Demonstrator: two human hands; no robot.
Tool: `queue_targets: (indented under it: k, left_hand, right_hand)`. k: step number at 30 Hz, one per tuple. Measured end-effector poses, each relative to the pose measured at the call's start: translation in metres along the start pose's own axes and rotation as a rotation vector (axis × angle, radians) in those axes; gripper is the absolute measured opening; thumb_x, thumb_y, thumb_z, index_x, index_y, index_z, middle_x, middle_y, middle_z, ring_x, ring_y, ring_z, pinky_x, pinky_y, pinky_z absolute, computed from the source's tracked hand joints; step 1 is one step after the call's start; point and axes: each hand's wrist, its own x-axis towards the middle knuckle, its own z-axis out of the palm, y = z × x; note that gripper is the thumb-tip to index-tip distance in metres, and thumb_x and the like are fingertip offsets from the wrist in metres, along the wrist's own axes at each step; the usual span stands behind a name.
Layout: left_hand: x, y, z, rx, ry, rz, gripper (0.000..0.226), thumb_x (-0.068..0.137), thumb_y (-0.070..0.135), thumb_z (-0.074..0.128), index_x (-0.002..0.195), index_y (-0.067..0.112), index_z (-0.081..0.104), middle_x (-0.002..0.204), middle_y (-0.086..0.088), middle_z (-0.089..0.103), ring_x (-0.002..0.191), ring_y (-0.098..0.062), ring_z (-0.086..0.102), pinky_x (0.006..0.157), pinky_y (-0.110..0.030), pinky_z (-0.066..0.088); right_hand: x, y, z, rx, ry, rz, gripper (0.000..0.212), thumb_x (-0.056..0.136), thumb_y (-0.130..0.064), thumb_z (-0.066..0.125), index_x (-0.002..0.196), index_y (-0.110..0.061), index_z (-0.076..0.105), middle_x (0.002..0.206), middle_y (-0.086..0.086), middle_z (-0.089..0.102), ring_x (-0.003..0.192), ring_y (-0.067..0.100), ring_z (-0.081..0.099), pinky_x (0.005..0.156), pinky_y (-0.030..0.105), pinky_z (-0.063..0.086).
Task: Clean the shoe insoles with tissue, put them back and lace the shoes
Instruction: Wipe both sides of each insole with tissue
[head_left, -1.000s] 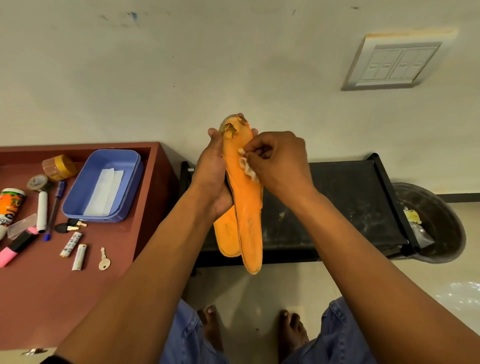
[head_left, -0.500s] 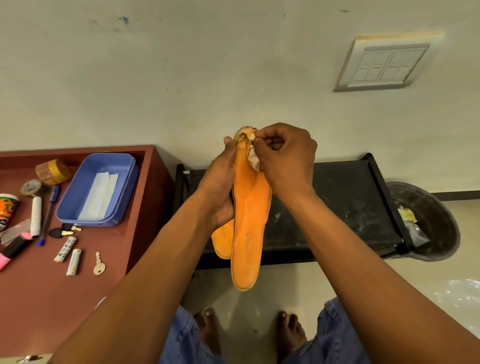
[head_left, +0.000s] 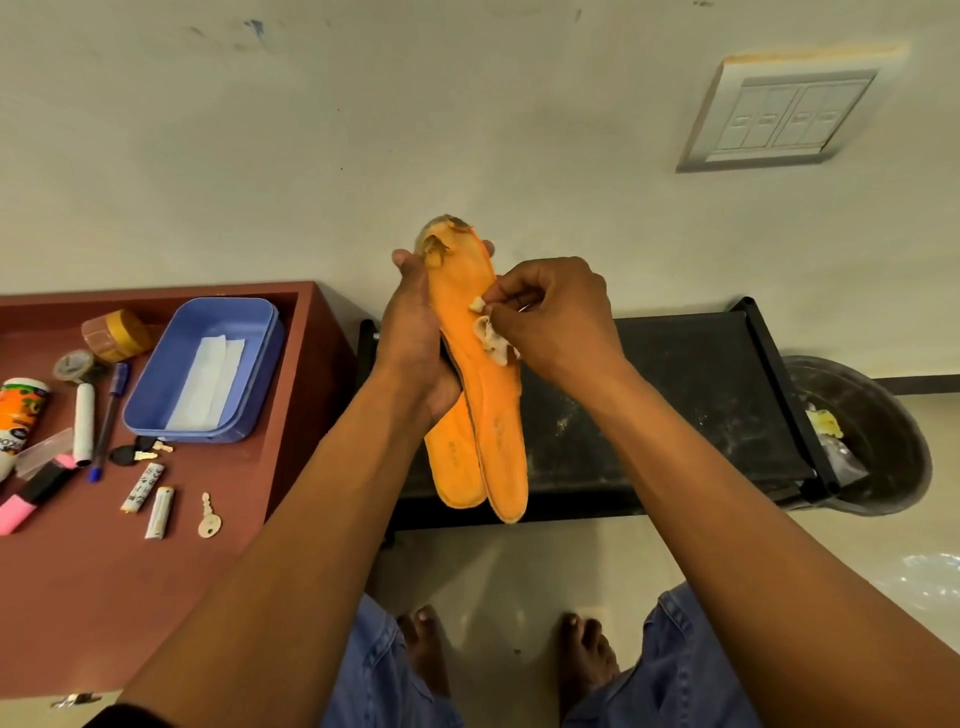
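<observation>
Head view shows the left hand (head_left: 415, 332) gripping two orange insoles (head_left: 480, 395) upright (one behind the other), above the black rack (head_left: 691, 395). Right hand (head_left: 556, 317) pinches a crumpled tissue (head_left: 491, 338) against the front insole.

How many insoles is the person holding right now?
2. Both orange insoles are stacked upright in the left hand: the front insole is being wiped by the right hand with tissue; the rear insole shows behind it at lower left.
</observation>
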Motion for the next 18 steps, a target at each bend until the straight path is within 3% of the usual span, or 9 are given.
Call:
queue_targets:
  k: [2,5,9,11,15,18]
  left_hand:
    - [0.006,0.004,-0.008,-0.063,0.057,0.047,0.082,0.102,0.068,0.014,0.127,0.011,0.067,0.11,-0.012,0.076,0.108,-0.029,0.072,0.092,-0.045,0.06]
    - [0.012,0.01,-0.018,-0.191,0.105,0.082,0.079,0.105,0.065,0.015,0.11,0.013,0.075,0.114,-0.009,0.076,0.125,-0.032,0.064,0.11,-0.054,0.046]
    - [0.012,0.013,-0.021,-0.256,0.065,0.054,0.078,0.105,0.064,0.014,0.118,0.01,0.068,0.129,-0.011,0.07,0.134,-0.036,0.057,0.115,-0.057,0.04]
    - [0.008,0.013,-0.017,-0.228,0.051,0.035,0.077,0.104,0.066,0.016,0.125,0.01,0.065,0.135,-0.012,0.067,0.132,-0.036,0.058,0.108,-0.054,0.048]
    - [-0.001,0.014,-0.006,-0.064,0.044,-0.037,0.08,0.102,0.07,0.02,0.132,0.009,0.062,0.116,-0.015,0.074,0.112,-0.031,0.071,0.078,-0.041,0.063]
    - [-0.007,0.01,0.002,0.049,0.031,-0.068,0.074,0.103,0.067,0.019,0.128,0.013,0.063,0.11,-0.015,0.076,0.096,-0.028,0.075,0.072,-0.038,0.064]
  right_hand:
    - [-0.004,-0.003,0.003,-0.01,-0.082,-0.002,0.008,0.083,-0.016,0.079,0.084,-0.024,0.079,0.079,-0.013,0.072,0.075,0.004,0.068,0.072,0.027,0.059]
    - [-0.008,-0.007,0.007,0.059,-0.174,0.002,0.007,0.082,-0.013,0.08,0.085,-0.019,0.08,0.079,-0.011,0.073,0.074,0.003,0.069,0.072,0.025,0.06]
    - [-0.01,-0.008,0.009,0.155,-0.17,0.04,0.007,0.081,-0.013,0.082,0.084,-0.019,0.08,0.079,-0.007,0.075,0.075,0.007,0.071,0.074,0.028,0.062]
    - [-0.01,-0.006,0.009,0.203,-0.152,0.087,0.007,0.081,-0.012,0.081,0.083,-0.019,0.08,0.079,-0.004,0.076,0.077,0.01,0.073,0.075,0.031,0.063]
    - [-0.006,-0.003,0.011,0.36,-0.096,0.209,0.009,0.081,-0.004,0.079,0.084,-0.013,0.081,0.089,0.002,0.078,0.099,0.017,0.074,0.084,0.035,0.062]
    - [-0.004,-0.003,0.006,0.435,-0.064,0.304,0.008,0.082,-0.005,0.079,0.088,-0.011,0.081,0.087,0.003,0.078,0.085,0.016,0.074,0.072,0.031,0.06]
